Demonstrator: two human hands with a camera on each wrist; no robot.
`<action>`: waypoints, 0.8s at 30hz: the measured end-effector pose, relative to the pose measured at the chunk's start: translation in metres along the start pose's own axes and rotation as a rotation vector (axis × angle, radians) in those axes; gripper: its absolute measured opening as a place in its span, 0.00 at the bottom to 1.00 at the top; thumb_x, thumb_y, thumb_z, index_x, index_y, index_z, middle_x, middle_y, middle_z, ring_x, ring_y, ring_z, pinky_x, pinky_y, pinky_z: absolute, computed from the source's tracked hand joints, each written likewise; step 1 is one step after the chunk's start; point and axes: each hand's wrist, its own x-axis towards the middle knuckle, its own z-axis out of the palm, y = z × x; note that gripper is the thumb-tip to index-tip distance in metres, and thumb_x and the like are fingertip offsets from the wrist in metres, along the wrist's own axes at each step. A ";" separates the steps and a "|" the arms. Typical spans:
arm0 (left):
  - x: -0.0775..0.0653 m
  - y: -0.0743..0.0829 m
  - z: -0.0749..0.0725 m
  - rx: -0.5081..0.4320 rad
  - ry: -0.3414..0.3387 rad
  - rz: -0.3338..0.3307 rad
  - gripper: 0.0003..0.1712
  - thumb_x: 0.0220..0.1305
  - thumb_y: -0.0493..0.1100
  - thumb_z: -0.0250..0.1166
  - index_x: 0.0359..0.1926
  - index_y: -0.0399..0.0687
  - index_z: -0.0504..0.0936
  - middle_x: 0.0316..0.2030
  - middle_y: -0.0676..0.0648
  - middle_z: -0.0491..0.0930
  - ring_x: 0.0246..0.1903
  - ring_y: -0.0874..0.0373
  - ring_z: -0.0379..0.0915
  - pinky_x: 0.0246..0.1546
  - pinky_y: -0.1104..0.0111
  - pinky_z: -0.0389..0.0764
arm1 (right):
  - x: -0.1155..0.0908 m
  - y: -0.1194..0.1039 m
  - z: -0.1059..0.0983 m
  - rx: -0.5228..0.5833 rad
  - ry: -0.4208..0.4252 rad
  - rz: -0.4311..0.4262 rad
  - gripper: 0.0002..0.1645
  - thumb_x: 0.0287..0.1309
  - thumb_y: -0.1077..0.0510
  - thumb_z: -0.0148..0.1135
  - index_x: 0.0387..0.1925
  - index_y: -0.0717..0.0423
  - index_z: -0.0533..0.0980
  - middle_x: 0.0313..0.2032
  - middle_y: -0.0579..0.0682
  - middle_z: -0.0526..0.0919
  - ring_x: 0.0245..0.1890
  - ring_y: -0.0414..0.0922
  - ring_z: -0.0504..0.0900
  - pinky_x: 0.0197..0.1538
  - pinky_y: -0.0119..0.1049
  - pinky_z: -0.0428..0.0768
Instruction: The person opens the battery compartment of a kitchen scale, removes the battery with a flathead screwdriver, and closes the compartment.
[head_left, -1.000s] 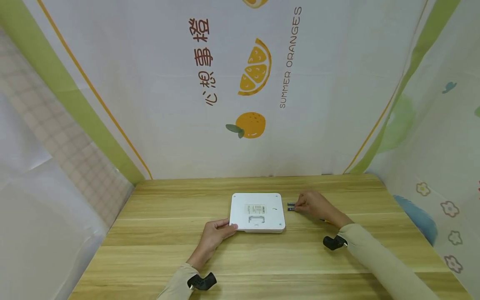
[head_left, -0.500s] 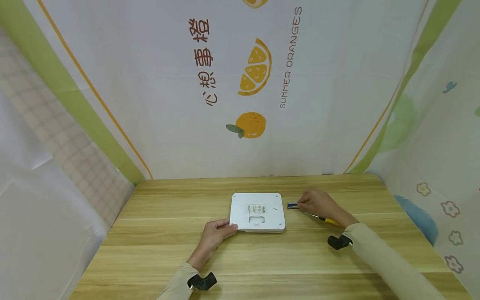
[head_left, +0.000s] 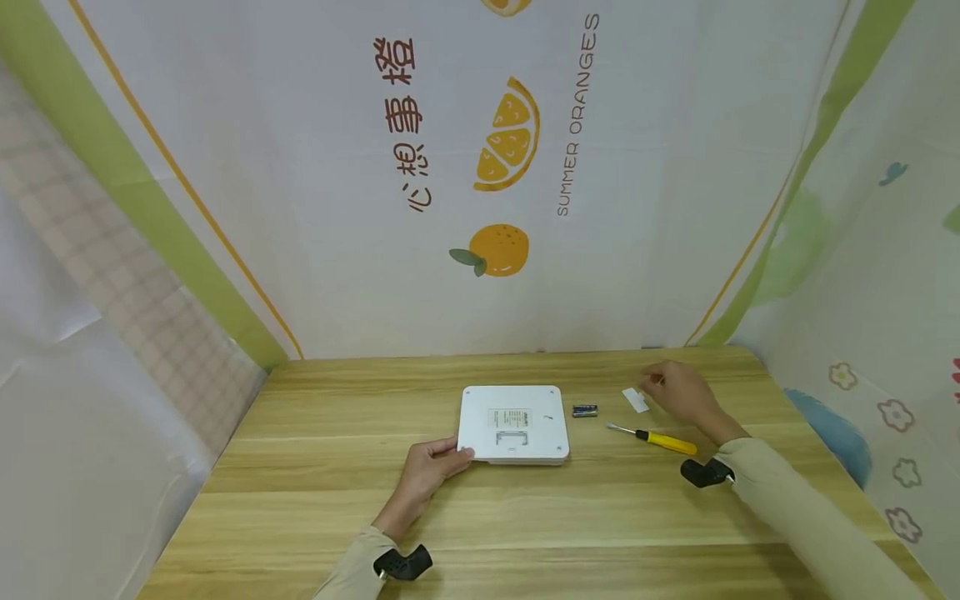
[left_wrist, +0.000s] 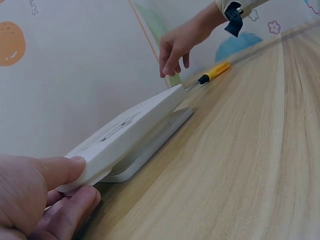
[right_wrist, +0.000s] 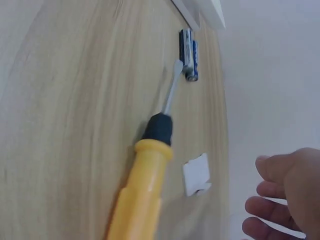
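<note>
A white, flat, square device lies on the table with its underside up, showing a label and an uncovered battery compartment. My left hand pinches its near left corner, thumb on top and fingers beneath, as the left wrist view also shows. To the device's right, two batteries lie side by side. Farther right is a small white battery cover with a tab. My right hand hovers just beyond that cover, fingers loosely curled and holding nothing; the right wrist view shows its fingertips apart from the cover.
A screwdriver with a yellow handle lies in front of the battery cover, its tip toward the batteries. White printed cloth hangs behind the wooden table and along both sides.
My right hand has let go of the batteries, now close together, and moved right and away from them. The battery cover and whole screwdriver have come into sight. My left hand stays put.
</note>
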 end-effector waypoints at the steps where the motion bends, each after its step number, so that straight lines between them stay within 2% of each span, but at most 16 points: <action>1: 0.000 0.000 0.000 0.001 0.002 -0.003 0.26 0.65 0.33 0.70 0.59 0.19 0.75 0.44 0.33 0.86 0.41 0.56 0.85 0.46 0.68 0.89 | -0.001 0.002 0.001 0.006 0.011 0.011 0.19 0.69 0.57 0.65 0.51 0.69 0.83 0.38 0.60 0.88 0.34 0.52 0.84 0.32 0.46 0.86; 3: 0.000 -0.001 0.000 0.000 0.001 -0.005 0.27 0.65 0.33 0.70 0.60 0.19 0.75 0.43 0.33 0.86 0.41 0.56 0.85 0.46 0.68 0.89 | -0.003 0.007 0.005 0.020 0.026 0.039 0.19 0.69 0.57 0.65 0.51 0.69 0.83 0.39 0.62 0.88 0.34 0.53 0.85 0.33 0.47 0.87; 5: 0.000 -0.001 0.000 -0.003 0.000 -0.005 0.27 0.65 0.32 0.70 0.59 0.19 0.75 0.43 0.34 0.86 0.41 0.56 0.85 0.46 0.68 0.89 | -0.005 0.010 0.010 0.045 0.026 0.082 0.14 0.69 0.55 0.66 0.43 0.64 0.87 0.35 0.58 0.88 0.30 0.50 0.83 0.29 0.43 0.84; 6: 0.000 -0.001 0.001 -0.003 -0.002 -0.003 0.27 0.65 0.32 0.70 0.59 0.18 0.75 0.43 0.34 0.86 0.41 0.56 0.85 0.46 0.68 0.89 | -0.007 0.011 0.012 0.057 0.020 0.108 0.14 0.69 0.54 0.66 0.36 0.61 0.87 0.30 0.55 0.87 0.27 0.49 0.81 0.26 0.41 0.82; 8: 0.000 -0.001 0.001 -0.006 -0.007 0.001 0.27 0.65 0.32 0.70 0.59 0.18 0.75 0.43 0.34 0.86 0.41 0.56 0.85 0.46 0.68 0.89 | -0.009 0.013 0.017 0.079 0.001 0.164 0.18 0.70 0.51 0.65 0.24 0.55 0.82 0.23 0.49 0.81 0.22 0.44 0.74 0.21 0.34 0.72; 10: 0.000 -0.001 0.001 -0.009 -0.010 0.001 0.27 0.65 0.32 0.70 0.59 0.18 0.75 0.43 0.34 0.86 0.41 0.56 0.85 0.46 0.68 0.89 | -0.010 0.013 0.022 0.086 -0.022 0.207 0.24 0.70 0.49 0.65 0.17 0.51 0.75 0.19 0.45 0.75 0.19 0.41 0.65 0.21 0.30 0.61; 13: 0.002 -0.002 0.001 -0.015 -0.011 -0.003 0.26 0.65 0.32 0.70 0.59 0.19 0.75 0.43 0.35 0.86 0.41 0.56 0.85 0.46 0.69 0.89 | -0.012 0.011 0.026 0.065 -0.042 0.220 0.22 0.69 0.48 0.66 0.21 0.54 0.81 0.21 0.51 0.79 0.21 0.42 0.68 0.22 0.31 0.61; 15: 0.002 -0.002 0.000 -0.017 -0.010 -0.003 0.26 0.65 0.32 0.70 0.59 0.19 0.75 0.42 0.35 0.86 0.41 0.56 0.85 0.46 0.69 0.89 | -0.013 0.010 0.028 0.048 -0.035 0.217 0.17 0.68 0.49 0.67 0.31 0.58 0.87 0.28 0.56 0.86 0.24 0.45 0.75 0.23 0.33 0.68; 17: 0.003 -0.002 0.000 -0.017 -0.007 -0.002 0.26 0.65 0.32 0.70 0.59 0.19 0.76 0.42 0.36 0.86 0.41 0.56 0.85 0.46 0.69 0.89 | -0.014 0.008 0.030 0.040 -0.023 0.225 0.17 0.67 0.51 0.68 0.40 0.61 0.88 0.35 0.60 0.89 0.28 0.48 0.81 0.24 0.35 0.73; 20: 0.003 -0.002 -0.001 -0.017 -0.004 0.000 0.26 0.65 0.32 0.70 0.59 0.19 0.76 0.42 0.36 0.86 0.41 0.56 0.85 0.46 0.69 0.89 | -0.014 0.007 0.032 0.041 -0.001 0.247 0.17 0.66 0.52 0.68 0.46 0.63 0.87 0.40 0.61 0.89 0.33 0.52 0.85 0.26 0.38 0.79; 24: 0.002 -0.001 -0.001 -0.014 -0.007 0.001 0.26 0.65 0.32 0.70 0.60 0.19 0.75 0.43 0.35 0.86 0.41 0.56 0.85 0.46 0.68 0.89 | -0.014 0.005 0.034 0.056 0.030 0.285 0.17 0.64 0.53 0.70 0.46 0.63 0.87 0.40 0.61 0.89 0.36 0.54 0.85 0.28 0.40 0.80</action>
